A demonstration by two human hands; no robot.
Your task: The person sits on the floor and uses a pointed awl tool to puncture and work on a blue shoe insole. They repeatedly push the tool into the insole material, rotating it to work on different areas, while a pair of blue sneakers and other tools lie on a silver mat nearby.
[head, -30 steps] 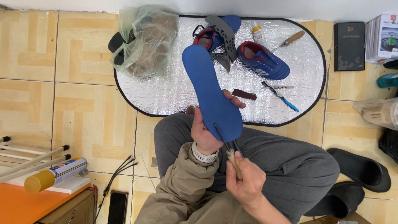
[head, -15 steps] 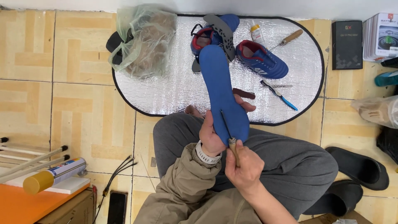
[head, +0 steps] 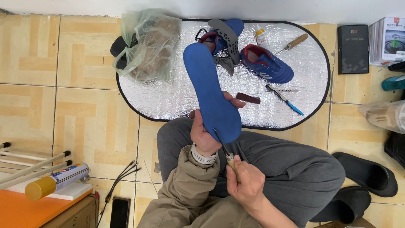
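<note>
Head view: silver mat [head: 177, 97] covered the tiled floor ahead, its near edge touching the knees. Bagged bundle [head: 147, 44] sat at the mat's left end, two blue shoes [head: 270, 63] at top centre, glue bottle [head: 261, 37] and wooden-handled tool [head: 293, 42] beside them, brush [head: 284, 99] to the right. Bare mat lay between bundle and shoes. Blue insole [head: 211, 90] stood up over the lap, heel pinched in the closed left hand [head: 204, 135], blocking mid-mat. Right hand [head: 247, 183] gripped an awl [head: 223, 147], tip touching the insole's heel.
</note>
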